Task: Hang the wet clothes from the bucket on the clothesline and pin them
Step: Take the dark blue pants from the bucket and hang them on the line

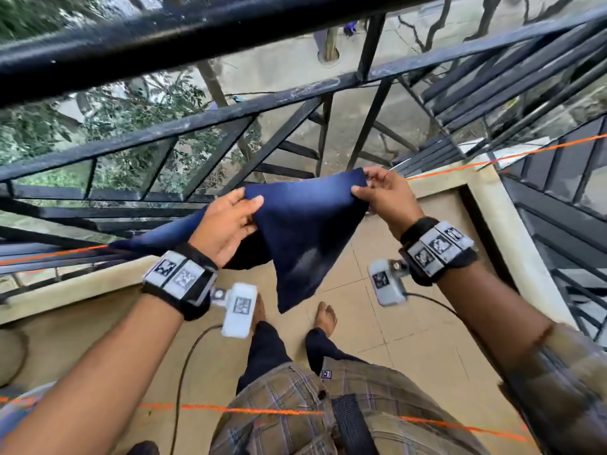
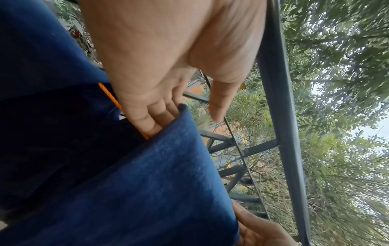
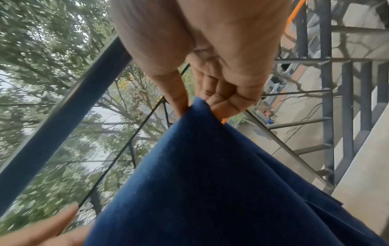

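Note:
A navy blue cloth (image 1: 305,224) hangs folded over the orange clothesline (image 1: 460,165), one pointed corner dangling toward the floor. My left hand (image 1: 249,197) holds its left part, fingers tucked under the fold and thumb over the top edge. In the left wrist view the fingers (image 2: 153,119) sit behind the cloth (image 2: 147,183) beside the line (image 2: 109,94). My right hand (image 1: 364,183) pinches the cloth's right top corner; in the right wrist view the thumb and curled fingers (image 3: 223,103) clamp the cloth (image 3: 210,174). No bucket or pins are in view.
A black metal railing (image 1: 230,110) rises just beyond the line, above a concrete balcony ledge (image 1: 82,284). A second orange line (image 1: 262,410) crosses at my waist. My bare feet (image 1: 325,315) stand on the tan tiled floor (image 1: 410,339). Trees and a yard lie below.

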